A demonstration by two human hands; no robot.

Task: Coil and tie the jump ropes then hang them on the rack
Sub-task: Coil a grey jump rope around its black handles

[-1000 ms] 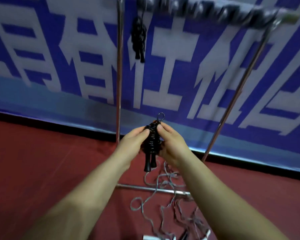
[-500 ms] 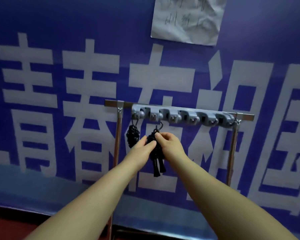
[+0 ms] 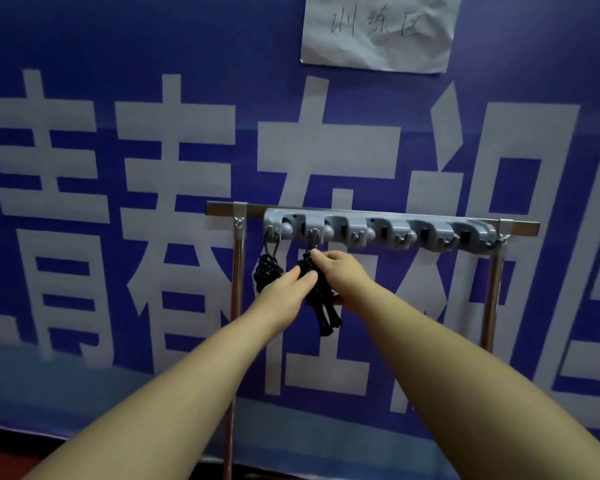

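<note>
A grey hook rack (image 3: 378, 227) runs along a metal bar at mid-height. A coiled black jump rope (image 3: 266, 271) hangs from its leftmost hook. A second coiled black jump rope (image 3: 321, 299), with its two handles pointing down, hangs at the second hook by a metal loop. My right hand (image 3: 340, 271) pinches the top of this bundle just under the hook. My left hand (image 3: 284, 289) holds its left side with fingers curled onto it.
The rack stands on two upright metal poles (image 3: 238, 271). Several hooks to the right hold nothing. Behind it hangs a blue banner with large white characters, and a crumpled paper sign (image 3: 378, 29) sits above. Red floor shows at the bottom left.
The view rose from the floor to the rack. Both hands lifted the coiled rope up, and its loop now reaches the second hook.
</note>
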